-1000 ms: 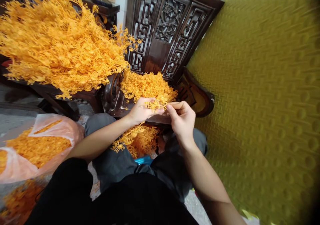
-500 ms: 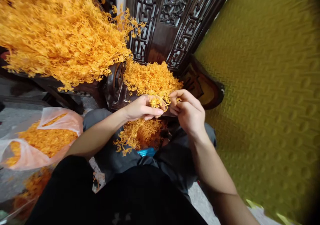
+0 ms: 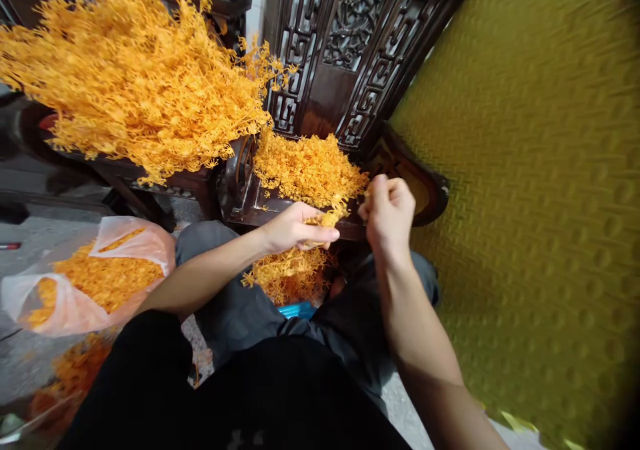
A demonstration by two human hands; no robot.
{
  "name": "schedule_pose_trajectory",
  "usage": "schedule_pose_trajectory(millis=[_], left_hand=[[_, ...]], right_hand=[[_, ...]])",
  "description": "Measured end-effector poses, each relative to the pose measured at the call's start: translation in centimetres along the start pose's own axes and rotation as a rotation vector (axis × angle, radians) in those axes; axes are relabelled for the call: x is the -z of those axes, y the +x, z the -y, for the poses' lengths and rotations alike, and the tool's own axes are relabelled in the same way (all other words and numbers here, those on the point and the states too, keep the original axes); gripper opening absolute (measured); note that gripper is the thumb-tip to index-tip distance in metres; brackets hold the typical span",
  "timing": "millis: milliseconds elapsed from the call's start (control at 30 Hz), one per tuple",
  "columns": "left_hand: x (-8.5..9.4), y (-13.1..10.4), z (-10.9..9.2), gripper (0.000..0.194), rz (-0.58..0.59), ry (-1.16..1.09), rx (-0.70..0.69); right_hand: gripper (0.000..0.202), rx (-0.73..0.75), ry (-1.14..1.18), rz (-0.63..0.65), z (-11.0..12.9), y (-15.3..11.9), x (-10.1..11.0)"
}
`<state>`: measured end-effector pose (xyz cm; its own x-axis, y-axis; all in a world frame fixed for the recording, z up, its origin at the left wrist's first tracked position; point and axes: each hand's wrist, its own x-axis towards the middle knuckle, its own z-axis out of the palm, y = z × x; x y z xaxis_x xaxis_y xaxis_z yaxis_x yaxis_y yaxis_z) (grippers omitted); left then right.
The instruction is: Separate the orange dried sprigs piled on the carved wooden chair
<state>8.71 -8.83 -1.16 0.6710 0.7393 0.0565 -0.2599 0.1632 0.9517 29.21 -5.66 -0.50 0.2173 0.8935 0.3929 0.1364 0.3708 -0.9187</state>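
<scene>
My left hand [image 3: 297, 229] is closed round a yellow-orange branching sprig [image 3: 333, 217], its tip poking out past the thumb. To the right, my right hand [image 3: 390, 207] is curled tight, fingers pressed together; whatever they pinch is hidden. The two hands are apart. Just beyond them, a heap of small orange sprigs [image 3: 310, 167] lies on the dark carved wooden chair seat [image 3: 253, 213]. Below my left hand, between my knees, more orange branching stems [image 3: 293, 277] show above something blue [image 3: 297, 310].
A large pile of orange sprigs [image 3: 150, 83] covers a dark stand at upper left. On the floor at left sits a plastic bag [image 3: 107, 270] of orange bits. The carved chair back [image 3: 333, 97] rises ahead, and a yellow-green textured panel [image 3: 525, 190] stands along the right.
My right hand has drawn away to the right and turned, widening the distance between my hands. My left hand still holds its sprig. The view has shifted slightly.
</scene>
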Motion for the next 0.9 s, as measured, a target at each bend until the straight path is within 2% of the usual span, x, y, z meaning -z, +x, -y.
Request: schedule_pose_trajectory(millis=[67,133,200,333,400,433,500,567,633,700,800,900], left_hand=[[0.1,-0.3,0.1,0.037,0.043,-0.001,0.049],[0.3,-0.3,0.2,0.037,0.016,-0.017,0.08],[0.7,0.0,0.4,0.037,-0.022,-0.027,0.09],[1.2,0.8,0.5,0.037,-0.043,-0.064,0.079],[1.0,0.9,0.4,0.038,-0.05,-0.091,0.069],[0.9,0.9,0.4,0.039,-0.064,-0.105,0.053],[0.5,0.6,0.1,0.041,-0.067,-0.093,0.028],[0.3,0.3,-0.2,0.041,0.017,0.015,0.042],[0.3,0.3,-0.5,0.04,0.082,0.123,0.086],[0.7,0.7,-0.7,0.039,0.016,0.158,0.124],[2.1,2.2,-0.9,0.035,-0.129,0.186,0.187],[3.3,4.0,-1.5,0.033,-0.153,0.247,0.251]], right_hand=[[0.054,-0.027,0.08,-0.004,0.0,0.9,0.7],[0.046,-0.056,0.095,0.141,0.5,0.8,0.9],[0.042,-0.08,0.091,0.275,1.1,-0.4,0.7],[0.042,-0.173,0.026,0.431,1.6,-3.4,-0.5],[0.04,-0.172,-0.051,0.477,1.2,-3.8,-1.0],[0.041,-0.152,-0.066,0.44,0.9,-3.5,-1.2],[0.046,-0.101,0.015,0.235,0.0,-2.0,-1.3],[0.052,-0.081,0.169,0.027,-0.8,0.3,-0.8],[0.055,-0.101,0.255,-0.002,-1.5,2.5,-0.1],[0.05,-0.126,0.226,0.125,-1.9,3.9,0.5],[0.049,-0.11,0.156,0.316,-1.9,4.2,0.5],[0.05,-0.112,0.07,0.53,-1.9,4.5,-0.3]])
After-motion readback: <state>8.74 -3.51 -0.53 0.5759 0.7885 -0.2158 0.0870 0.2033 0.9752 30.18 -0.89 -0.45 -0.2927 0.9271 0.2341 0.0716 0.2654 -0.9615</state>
